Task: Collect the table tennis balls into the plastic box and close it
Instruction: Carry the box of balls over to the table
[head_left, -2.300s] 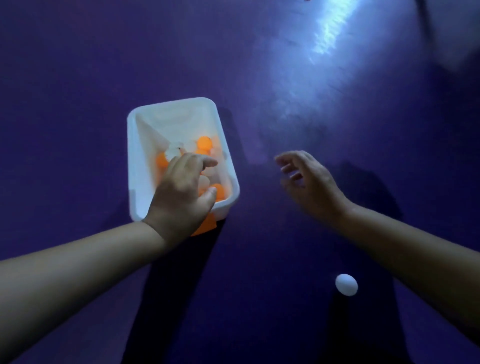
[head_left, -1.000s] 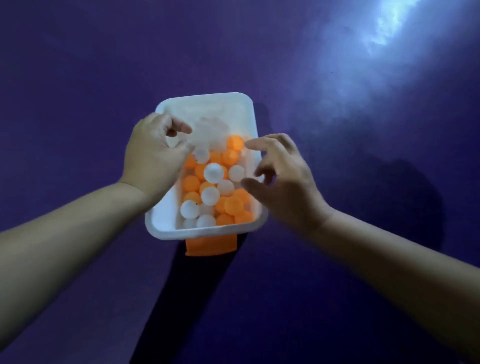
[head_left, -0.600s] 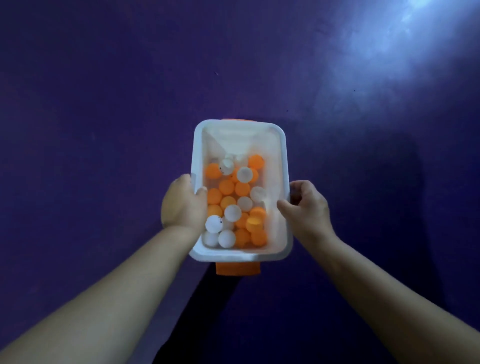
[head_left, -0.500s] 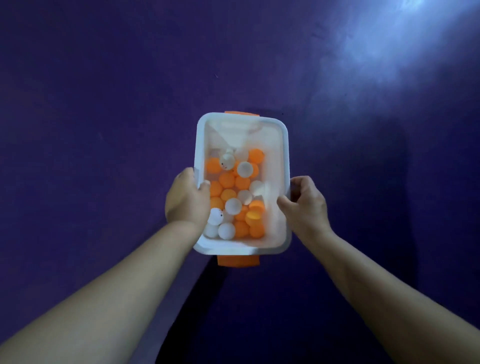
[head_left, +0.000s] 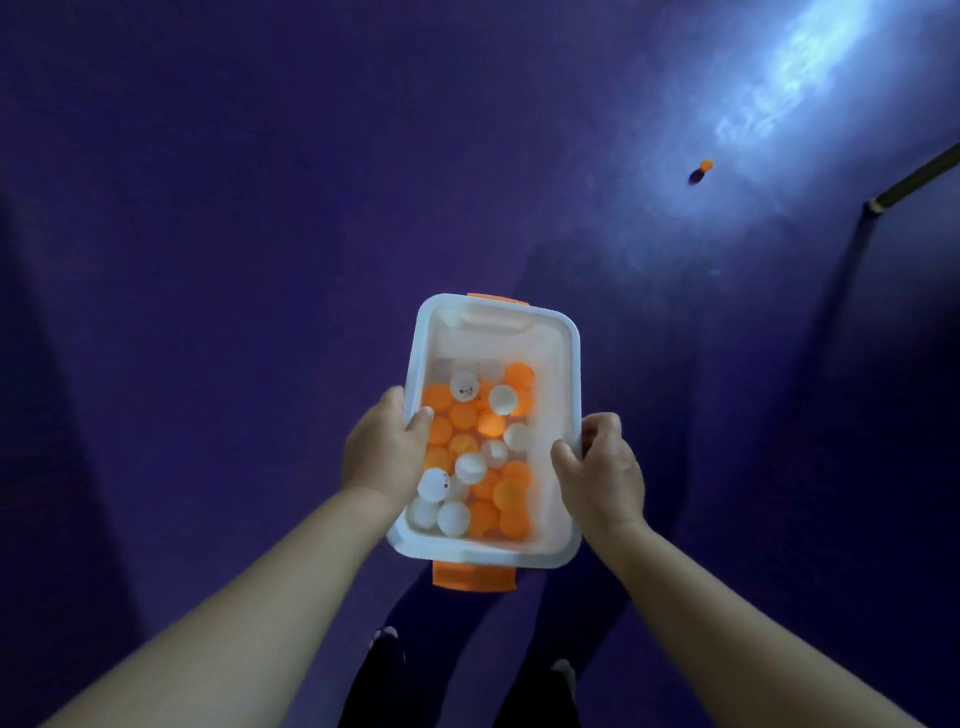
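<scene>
White translucent plastic box (head_left: 563, 364), rounded-cornered with orange latches, is gripped at both long rims: left hand (head_left: 382, 452) and right hand (head_left: 602, 470) curl fingers over. Smooth orange and white table tennis balls (head_left: 475, 457) fill it; one stray orange ball (head_left: 706, 165) lies far off on the purple floor (head_left: 234, 208).

Translucent white plastic box (head_left: 570, 364), smooth matt balls (head_left: 470, 457), glossy purple floor (head_left: 234, 234)

White plastic box (head_left: 570, 374) with orange latches (head_left: 474, 577) holds orange and white balls (head_left: 470, 457); purple floor (head_left: 208, 260); a lone orange ball (head_left: 706, 165) at one o'clock.
</scene>
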